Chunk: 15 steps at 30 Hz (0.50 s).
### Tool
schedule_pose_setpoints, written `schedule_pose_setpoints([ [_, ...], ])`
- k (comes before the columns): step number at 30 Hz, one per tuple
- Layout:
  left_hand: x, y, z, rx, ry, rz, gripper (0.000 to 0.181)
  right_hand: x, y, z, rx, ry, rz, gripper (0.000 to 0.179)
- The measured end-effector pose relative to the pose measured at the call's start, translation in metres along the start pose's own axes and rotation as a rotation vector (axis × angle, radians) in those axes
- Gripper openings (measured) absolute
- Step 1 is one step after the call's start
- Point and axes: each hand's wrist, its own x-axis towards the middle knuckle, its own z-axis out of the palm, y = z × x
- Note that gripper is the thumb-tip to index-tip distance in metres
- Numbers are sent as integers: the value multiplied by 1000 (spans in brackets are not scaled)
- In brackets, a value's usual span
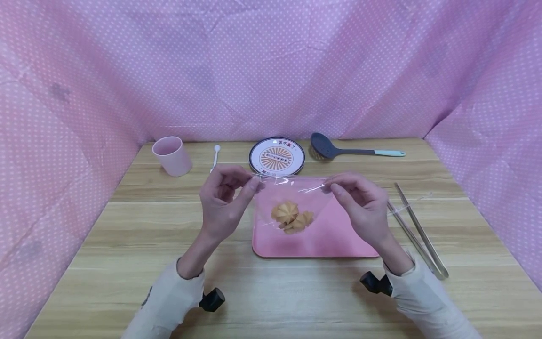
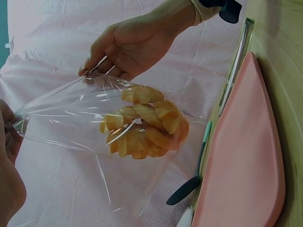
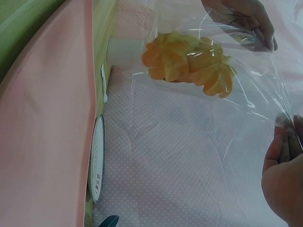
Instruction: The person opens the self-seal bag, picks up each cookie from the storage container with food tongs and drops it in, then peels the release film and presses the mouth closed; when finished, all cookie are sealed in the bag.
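Observation:
A clear plastic bag with several cookies in its lower part hangs over the pink tray. At the bag's upper left, my left hand pinches the film between thumb and fingers. My right hand pinches the upper right the same way, and the film stretches between the two. In the wrist views the ridged, flower-shaped cookies cluster at the bag's bottom, above the tray.
Along the back of the table stand a pink cup, a small white spoon, a printed plate and a dark slotted spoon. Long metal tongs lie right of the tray. Pink dotted cloth walls the table's back and sides.

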Motion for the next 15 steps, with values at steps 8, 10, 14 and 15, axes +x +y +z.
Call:
schedule_pose_setpoints([
  [8, 0, 2, 0, 58, 20, -4, 24, 0, 2, 3, -32, -35, -46, 23],
  [10, -1, 3, 0, 64, 21, -8, 24, 0, 2, 3, -46, -26, -38, 27],
  [14, -2, 3, 0, 81, 35, -25, 25, 1, 2, 2, -63, -13, -30, 26],
  [15, -2, 3, 1, 86, 45, -35, 25, 1, 2, 2, -64, -11, -33, 24],
])
